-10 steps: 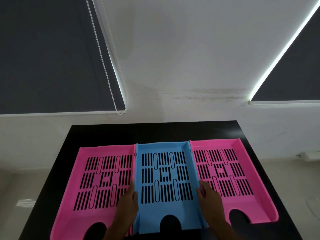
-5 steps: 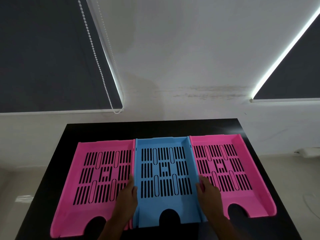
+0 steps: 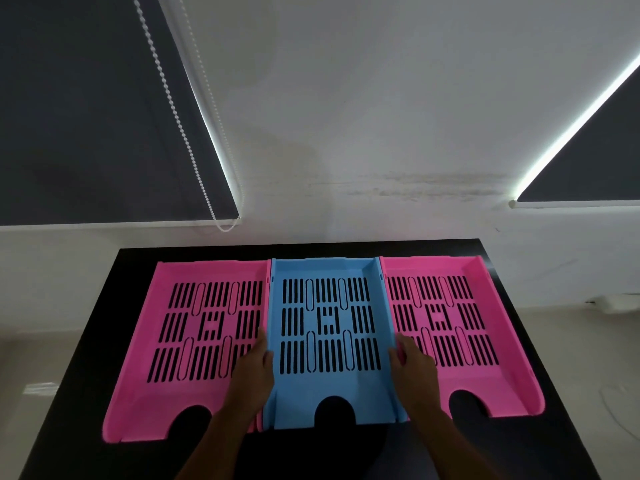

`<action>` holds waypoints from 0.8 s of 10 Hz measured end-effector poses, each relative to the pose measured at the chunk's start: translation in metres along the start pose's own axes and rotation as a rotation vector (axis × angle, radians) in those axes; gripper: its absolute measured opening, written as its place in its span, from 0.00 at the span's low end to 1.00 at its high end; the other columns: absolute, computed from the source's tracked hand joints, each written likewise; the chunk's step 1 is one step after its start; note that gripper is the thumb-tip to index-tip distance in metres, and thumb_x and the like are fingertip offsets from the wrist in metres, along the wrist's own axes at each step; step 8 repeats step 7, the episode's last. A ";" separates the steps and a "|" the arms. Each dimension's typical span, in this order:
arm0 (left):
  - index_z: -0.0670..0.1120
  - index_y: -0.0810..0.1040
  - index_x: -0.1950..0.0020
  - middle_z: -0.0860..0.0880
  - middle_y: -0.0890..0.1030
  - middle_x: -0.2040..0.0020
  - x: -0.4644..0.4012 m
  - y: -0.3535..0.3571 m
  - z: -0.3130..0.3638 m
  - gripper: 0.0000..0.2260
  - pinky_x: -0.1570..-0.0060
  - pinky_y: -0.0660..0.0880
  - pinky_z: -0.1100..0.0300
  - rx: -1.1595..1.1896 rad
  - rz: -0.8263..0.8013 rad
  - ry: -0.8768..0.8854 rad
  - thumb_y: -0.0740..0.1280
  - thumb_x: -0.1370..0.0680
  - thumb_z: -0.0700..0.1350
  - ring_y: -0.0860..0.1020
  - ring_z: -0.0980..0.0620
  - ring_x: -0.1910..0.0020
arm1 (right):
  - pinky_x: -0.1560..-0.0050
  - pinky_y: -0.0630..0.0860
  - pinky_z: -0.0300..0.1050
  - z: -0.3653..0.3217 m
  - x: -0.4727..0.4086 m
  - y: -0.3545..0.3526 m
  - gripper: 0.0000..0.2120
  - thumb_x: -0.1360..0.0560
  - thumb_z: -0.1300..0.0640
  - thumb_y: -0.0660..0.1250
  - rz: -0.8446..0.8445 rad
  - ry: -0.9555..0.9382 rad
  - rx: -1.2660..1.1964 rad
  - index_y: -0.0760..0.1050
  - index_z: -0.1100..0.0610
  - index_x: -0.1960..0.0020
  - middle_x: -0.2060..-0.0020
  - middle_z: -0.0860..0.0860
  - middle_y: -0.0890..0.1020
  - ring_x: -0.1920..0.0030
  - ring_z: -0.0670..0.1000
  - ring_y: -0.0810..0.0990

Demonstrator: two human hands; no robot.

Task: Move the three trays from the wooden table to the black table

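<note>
While the left hand [image 3: 254, 370] and right hand [image 3: 414, 368] still clasp the blue tray [image 3: 330, 386] by its side walls, it sits unmoved on the black table [image 3: 86, 358] between both pink trays, so the transfer looks complete

the black table [image 3: 86, 341] stands against a white wall. three slotted trays lie flat on it in a row, sides touching: a pink tray [image 3: 166, 344] left, a blue tray [image 3: 346, 389] in the middle, another pink tray [image 3: 498, 379] right.
</note>
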State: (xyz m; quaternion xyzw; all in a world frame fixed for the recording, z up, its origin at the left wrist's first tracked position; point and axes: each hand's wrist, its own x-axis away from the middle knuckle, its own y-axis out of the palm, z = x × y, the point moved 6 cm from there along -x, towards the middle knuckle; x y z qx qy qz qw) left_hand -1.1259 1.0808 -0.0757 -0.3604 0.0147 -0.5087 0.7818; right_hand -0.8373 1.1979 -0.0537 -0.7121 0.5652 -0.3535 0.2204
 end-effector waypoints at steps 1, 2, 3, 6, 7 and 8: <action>0.48 0.51 0.20 0.51 0.66 0.73 0.000 0.001 0.000 0.28 0.80 0.65 0.69 0.021 0.000 -0.009 0.59 0.17 0.41 0.63 0.60 0.81 | 0.76 0.72 0.29 -0.001 -0.003 0.001 0.07 0.18 0.61 0.63 0.003 0.008 -0.006 0.77 0.59 0.42 0.69 0.45 0.76 0.73 0.39 0.75; 0.47 0.51 0.20 0.51 0.66 0.73 0.000 0.001 0.002 0.28 0.80 0.64 0.69 0.037 -0.010 -0.011 0.59 0.17 0.41 0.63 0.60 0.82 | 0.77 0.73 0.30 -0.001 -0.004 0.001 0.08 0.18 0.61 0.63 0.006 0.027 -0.012 0.77 0.60 0.42 0.69 0.46 0.76 0.75 0.40 0.75; 0.47 0.50 0.20 0.50 0.67 0.72 0.002 0.001 0.003 0.28 0.80 0.64 0.69 0.054 -0.021 0.007 0.59 0.17 0.40 0.64 0.60 0.82 | 0.76 0.74 0.28 -0.003 -0.002 0.001 0.08 0.18 0.61 0.62 0.002 0.018 -0.037 0.77 0.61 0.42 0.69 0.46 0.77 0.76 0.39 0.76; 0.45 0.50 0.19 0.42 0.80 0.54 0.015 -0.005 0.019 0.29 0.56 0.79 0.64 -0.014 -0.028 0.028 0.59 0.17 0.42 0.81 0.54 0.58 | 0.72 0.72 0.30 -0.008 0.004 -0.005 0.10 0.18 0.62 0.62 -0.025 0.013 -0.075 0.75 0.61 0.38 0.63 0.44 0.78 0.68 0.39 0.77; 0.47 0.48 0.19 0.44 0.54 0.19 0.028 -0.001 0.021 0.31 0.24 0.56 0.50 -0.100 0.057 0.115 0.60 0.18 0.45 0.54 0.46 0.20 | 0.69 0.72 0.27 -0.015 0.013 -0.019 0.11 0.18 0.59 0.61 0.039 -0.001 -0.099 0.76 0.59 0.38 0.60 0.44 0.81 0.67 0.40 0.78; 0.47 0.48 0.19 0.44 0.54 0.19 0.028 -0.001 0.021 0.31 0.24 0.56 0.50 -0.100 0.057 0.115 0.60 0.18 0.45 0.54 0.46 0.20 | 0.69 0.72 0.27 -0.015 0.013 -0.019 0.11 0.18 0.59 0.61 0.039 -0.001 -0.099 0.76 0.59 0.38 0.60 0.44 0.81 0.67 0.40 0.78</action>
